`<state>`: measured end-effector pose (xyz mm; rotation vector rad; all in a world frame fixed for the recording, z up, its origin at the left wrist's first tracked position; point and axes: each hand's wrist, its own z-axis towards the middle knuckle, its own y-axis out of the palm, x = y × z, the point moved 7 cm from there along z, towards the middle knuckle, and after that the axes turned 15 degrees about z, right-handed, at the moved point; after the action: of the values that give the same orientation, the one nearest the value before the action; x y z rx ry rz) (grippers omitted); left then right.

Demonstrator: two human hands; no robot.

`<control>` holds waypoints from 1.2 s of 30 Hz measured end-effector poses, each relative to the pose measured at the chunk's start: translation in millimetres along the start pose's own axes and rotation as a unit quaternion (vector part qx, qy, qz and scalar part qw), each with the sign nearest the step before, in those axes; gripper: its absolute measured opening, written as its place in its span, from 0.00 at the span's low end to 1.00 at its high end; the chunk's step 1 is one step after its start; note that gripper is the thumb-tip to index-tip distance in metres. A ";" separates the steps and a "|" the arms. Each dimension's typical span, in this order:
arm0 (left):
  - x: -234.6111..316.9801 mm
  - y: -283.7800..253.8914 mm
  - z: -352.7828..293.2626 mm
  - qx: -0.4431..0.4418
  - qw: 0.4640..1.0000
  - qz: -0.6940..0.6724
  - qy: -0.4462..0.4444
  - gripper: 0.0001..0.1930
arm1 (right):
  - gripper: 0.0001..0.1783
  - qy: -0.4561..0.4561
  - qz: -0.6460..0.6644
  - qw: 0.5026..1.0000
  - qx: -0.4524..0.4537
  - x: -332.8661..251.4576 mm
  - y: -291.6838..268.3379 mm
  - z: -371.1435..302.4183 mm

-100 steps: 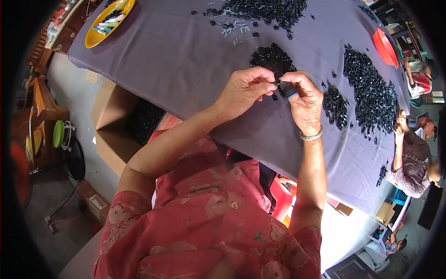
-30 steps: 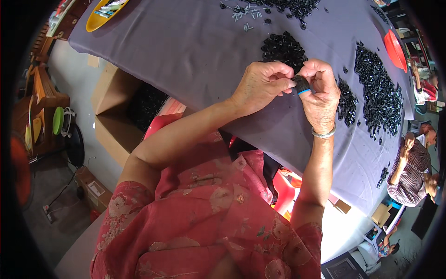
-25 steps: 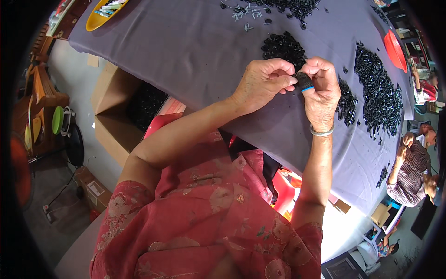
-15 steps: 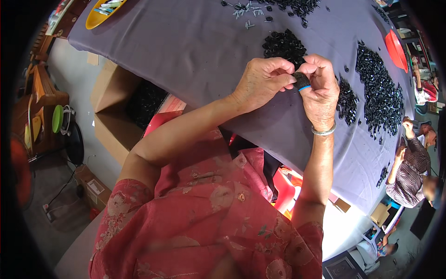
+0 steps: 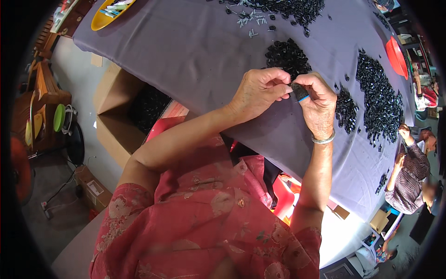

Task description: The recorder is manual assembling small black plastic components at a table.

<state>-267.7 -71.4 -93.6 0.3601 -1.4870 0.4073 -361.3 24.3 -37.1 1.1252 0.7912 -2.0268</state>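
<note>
My left hand (image 5: 254,94) and my right hand (image 5: 319,108) meet fingertip to fingertip above the cloth-covered table (image 5: 186,60). Both are closed in a pinch, and whatever small thing sits between the fingertips is hidden. A black finger sleeve (image 5: 300,92) with a blue edge covers my right thumb, and a bangle (image 5: 324,138) circles that wrist. Just beyond the fingers lies a heap of small black parts (image 5: 287,55). To the right of my right hand is a smaller heap of black parts (image 5: 346,109), with a long, larger heap (image 5: 378,102) past it.
Small pale pins (image 5: 248,18) and more black parts (image 5: 297,11) lie at the far side. A yellow dish (image 5: 98,21) of thin tools stands far left, a red bowl (image 5: 396,58) far right. An open carton (image 5: 111,135) is below the table's left edge. Another person (image 5: 409,172) sits at right.
The whole view has shifted slightly, so the table's contents appear a little lower. Both hands stay together in their pinch, with the right fingers bent a bit more over the thumb.
</note>
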 end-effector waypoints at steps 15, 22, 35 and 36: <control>-3.6 -17.7 -6.6 0.002 1.000 0.009 0.011 0.05 | 0.07 0.040 0.025 0.999 0.002 7.2 3.5 -2.5; -2.3 -80.7 -17.9 0.057 0.998 0.009 0.028 0.04 | 0.06 0.020 0.041 0.996 0.083 31.2 -33.8 -4.8; -9.4 -92.1 -16.1 0.066 0.997 0.029 0.002 0.03 | 0.11 0.128 -0.175 0.976 0.015 63.2 -12.6 116.8; -9.3 -92.2 -16.1 0.069 0.997 0.029 0.002 0.03 | 0.12 0.136 -0.193 0.972 0.009 74.1 -10.1 127.9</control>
<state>-210.3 -145.4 -102.2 0.4271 -1.4718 0.5586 -458.3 -87.4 -43.9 1.3633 1.2113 -2.2191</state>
